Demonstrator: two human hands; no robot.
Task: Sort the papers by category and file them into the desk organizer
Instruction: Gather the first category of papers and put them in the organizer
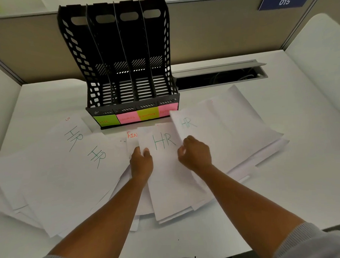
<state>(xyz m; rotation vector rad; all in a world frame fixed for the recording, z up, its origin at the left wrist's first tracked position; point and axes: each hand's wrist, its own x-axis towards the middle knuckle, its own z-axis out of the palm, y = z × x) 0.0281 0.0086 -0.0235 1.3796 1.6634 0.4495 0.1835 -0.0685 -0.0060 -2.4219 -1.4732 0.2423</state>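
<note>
A black four-slot desk organizer (pixel 124 72) stands at the back of the desk, its slots holding no papers, with green and pink sticky labels (pixel 135 115) along its front. White papers lie spread over the desk. A sheet marked HR (pixel 166 167) lies in the middle. My left hand (pixel 141 162) pinches its left edge. My right hand (pixel 195 155) grips the edge of another HR sheet (pixel 219 131) on the right pile. Two more HR sheets (pixel 75 151) lie on the left. A sheet with orange lettering (pixel 132 139) peeks out behind.
An open cable slot (pixel 221 77) runs in the desk behind the right pile. Beige partition walls (pixel 220 36) close off the back and sides, with a blue "015" sign (pixel 284 1). The desk's front edge (pixel 284 238) is near my right sleeve.
</note>
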